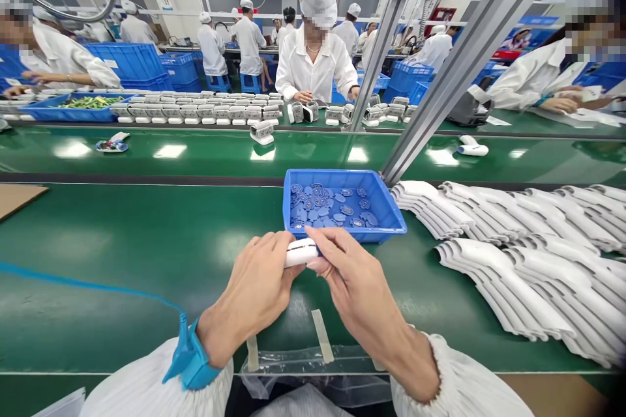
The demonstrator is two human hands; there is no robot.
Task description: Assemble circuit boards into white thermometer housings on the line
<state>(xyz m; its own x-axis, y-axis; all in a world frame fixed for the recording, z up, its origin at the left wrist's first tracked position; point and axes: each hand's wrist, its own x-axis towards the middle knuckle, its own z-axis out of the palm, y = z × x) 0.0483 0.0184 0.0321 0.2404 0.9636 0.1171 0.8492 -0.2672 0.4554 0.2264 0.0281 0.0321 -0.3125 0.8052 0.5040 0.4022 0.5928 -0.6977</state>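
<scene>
So, a white part was held just at the near side of the blue bin; its left end was clamped by the left hand, its right end pinched between thumb and fingertips of the right hand; a sliver of blue showed there, seating hidden by fingers; best handled, probably, with the left grip steady and right-hand pressure applied squarely; tilt could have left an edge proud; loose blue pieces were scattered in the bin; white shells were stacked to the right; the far-right reach was crossed by a slanted metal post; leftward reach was tethered by a cord on the wrist strap.
</scene>
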